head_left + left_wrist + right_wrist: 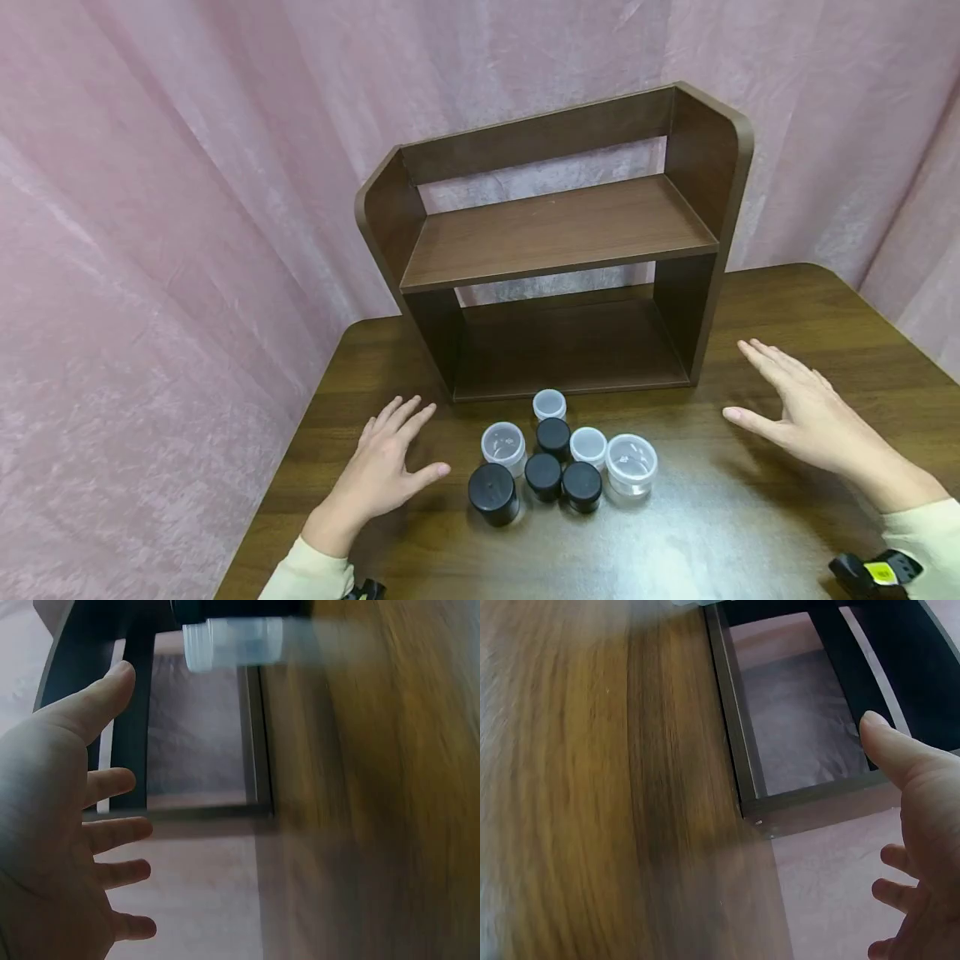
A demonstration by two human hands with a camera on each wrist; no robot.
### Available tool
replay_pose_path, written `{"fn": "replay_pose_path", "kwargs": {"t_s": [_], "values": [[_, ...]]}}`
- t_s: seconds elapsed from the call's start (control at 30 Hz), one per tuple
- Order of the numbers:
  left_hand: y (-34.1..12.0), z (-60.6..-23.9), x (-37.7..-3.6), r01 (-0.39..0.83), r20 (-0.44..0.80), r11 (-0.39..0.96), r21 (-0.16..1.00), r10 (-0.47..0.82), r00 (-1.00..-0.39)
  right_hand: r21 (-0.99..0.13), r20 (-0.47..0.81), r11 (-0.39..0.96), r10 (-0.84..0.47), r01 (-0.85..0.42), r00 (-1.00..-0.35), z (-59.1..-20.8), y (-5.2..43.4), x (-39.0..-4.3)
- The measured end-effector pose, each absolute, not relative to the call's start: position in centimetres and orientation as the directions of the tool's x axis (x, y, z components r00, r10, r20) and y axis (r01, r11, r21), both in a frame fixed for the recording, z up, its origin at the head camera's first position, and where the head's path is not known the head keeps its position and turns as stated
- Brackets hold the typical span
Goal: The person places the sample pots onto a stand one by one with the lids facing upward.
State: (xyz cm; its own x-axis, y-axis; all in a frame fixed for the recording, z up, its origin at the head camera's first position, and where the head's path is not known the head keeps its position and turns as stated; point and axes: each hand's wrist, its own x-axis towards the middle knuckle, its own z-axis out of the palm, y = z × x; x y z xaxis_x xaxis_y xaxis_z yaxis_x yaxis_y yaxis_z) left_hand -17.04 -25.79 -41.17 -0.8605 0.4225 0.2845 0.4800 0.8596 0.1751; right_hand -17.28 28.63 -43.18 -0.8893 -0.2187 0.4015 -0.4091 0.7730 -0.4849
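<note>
A cluster of small jars stands on the table in the head view. Several have black lids, among them a larger black-lidded jar at the left front. Others are clear or whitish, such as a wide clear jar on the right and a small one at the back. My left hand is left of the cluster, fingers spread, touching no jar. Well to the right, my right hand is held with extended fingers and thumb apart, holding nothing. In the left wrist view a translucent jar appears blurred beyond the thumb.
Behind the jars stands a brown two-tier wooden shelf, set at a slight angle. The wooden table has rounded back corners. A pink curtain hangs behind it and along the left side.
</note>
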Motion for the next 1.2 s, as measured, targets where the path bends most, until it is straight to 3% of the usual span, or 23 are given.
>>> {"fn": "replay_pose_path", "kwargs": {"t_s": [0.3,0.6,0.9,1.2], "values": [[-23.4,-41.1,-17.6,0.556,0.28,0.802,0.218,0.495,-0.823,-0.536,0.394,0.745,-0.196,-0.397,-0.898,-43.2,27.4,-18.5],[-21.4,-40.9,-19.0,0.543,0.188,0.789,0.287,0.51,-0.84,-0.568,0.35,0.769,-0.097,-0.293,-0.932,-43.9,26.4,-19.7],[-19.4,-40.7,-20.4,0.534,0.051,0.77,0.35,0.554,-0.831,-0.689,0.366,0.677,0.019,-0.258,-0.93,-44.9,25.4,-21.8],[-18.0,-41.2,-21.2,0.561,0.005,0.736,0.379,0.604,-0.797,-0.793,0.273,0.582,0.075,-0.18,-0.959,-46.4,24.5,-23.3]]}}
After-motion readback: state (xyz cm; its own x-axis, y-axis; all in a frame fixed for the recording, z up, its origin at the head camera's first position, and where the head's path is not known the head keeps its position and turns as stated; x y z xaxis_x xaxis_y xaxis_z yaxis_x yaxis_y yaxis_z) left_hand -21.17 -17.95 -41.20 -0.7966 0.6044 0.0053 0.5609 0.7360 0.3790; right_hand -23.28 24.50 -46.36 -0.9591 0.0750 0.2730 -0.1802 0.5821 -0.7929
